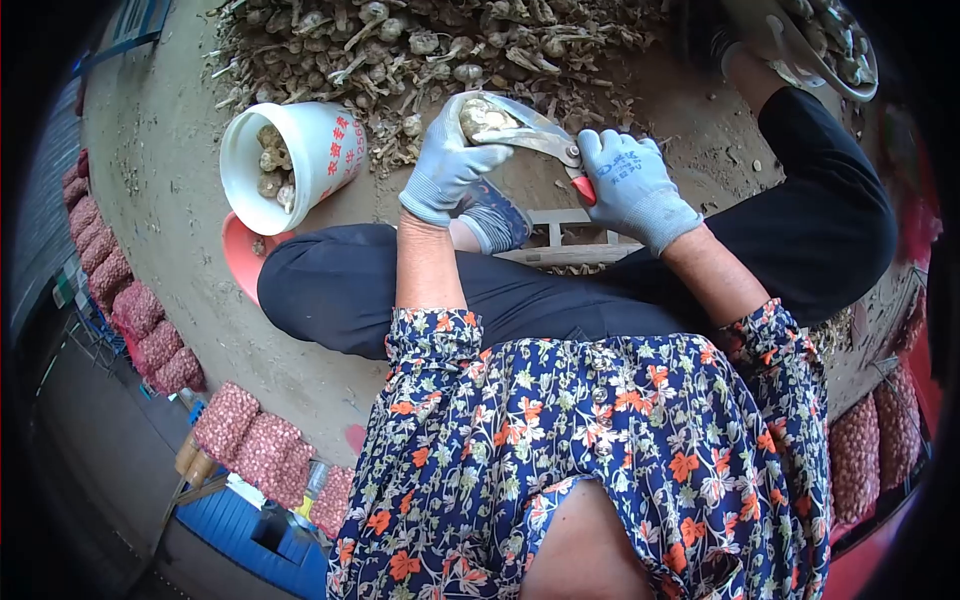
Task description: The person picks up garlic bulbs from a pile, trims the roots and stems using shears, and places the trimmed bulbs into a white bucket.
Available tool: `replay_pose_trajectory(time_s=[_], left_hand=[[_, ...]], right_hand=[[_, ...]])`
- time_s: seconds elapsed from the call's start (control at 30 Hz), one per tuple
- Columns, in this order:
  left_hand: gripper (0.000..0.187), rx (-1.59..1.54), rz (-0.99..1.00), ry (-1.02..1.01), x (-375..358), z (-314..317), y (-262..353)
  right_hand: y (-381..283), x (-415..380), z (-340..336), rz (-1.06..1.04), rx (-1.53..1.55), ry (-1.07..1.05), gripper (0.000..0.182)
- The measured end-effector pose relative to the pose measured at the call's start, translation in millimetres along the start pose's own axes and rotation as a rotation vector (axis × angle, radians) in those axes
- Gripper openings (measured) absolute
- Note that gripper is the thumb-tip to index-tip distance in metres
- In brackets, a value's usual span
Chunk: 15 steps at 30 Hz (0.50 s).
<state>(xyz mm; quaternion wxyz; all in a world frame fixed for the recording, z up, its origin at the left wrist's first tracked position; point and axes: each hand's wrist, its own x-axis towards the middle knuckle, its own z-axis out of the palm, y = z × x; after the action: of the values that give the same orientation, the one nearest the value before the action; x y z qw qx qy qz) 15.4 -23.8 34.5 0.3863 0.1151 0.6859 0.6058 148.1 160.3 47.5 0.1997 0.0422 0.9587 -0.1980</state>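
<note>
Dusty ground at 12 o'clock holds garlic pile [420, 40]; left hand [447, 160] grips a garlic bulb [485, 118] while right hand [630, 185] squeezes shears [535, 135], whose blades could nick the near gloved fingers.

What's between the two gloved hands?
In the head view, shears span from the right hand to the left hand, which holds a garlic bulb.

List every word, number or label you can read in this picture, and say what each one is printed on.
White bucket: red characters and digits run along its side; only "256" can be made out, the rest is too blurred to read.
Glove on the right hand: a small blue printed mark on the back, too small to read.
Nothing legible shows on the shears, the mesh sacks or the left hand.
</note>
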Motion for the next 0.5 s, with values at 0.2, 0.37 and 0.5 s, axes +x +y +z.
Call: replay_pose_trajectory(time_s=[0.2,0.37,0.5], left_hand=[[0.048,-0.132,-0.082,-0.039,6.7,-2.9,-18.9],[0.045,-0.107,-0.089,0.061,5.2,-9.2,-22.5],[0.037,-0.239,0.188,0.757,-1.7,-67.4,-20.3]], right_hand=[[-0.2,7.2,12.7,0.052,0.11,-0.175,0.034],[-2.3,11.4,41.0,0.13,0.366,-0.117,0.026],[0.8,11.7,45.4,0.229,0.585,0.001,0.029]])
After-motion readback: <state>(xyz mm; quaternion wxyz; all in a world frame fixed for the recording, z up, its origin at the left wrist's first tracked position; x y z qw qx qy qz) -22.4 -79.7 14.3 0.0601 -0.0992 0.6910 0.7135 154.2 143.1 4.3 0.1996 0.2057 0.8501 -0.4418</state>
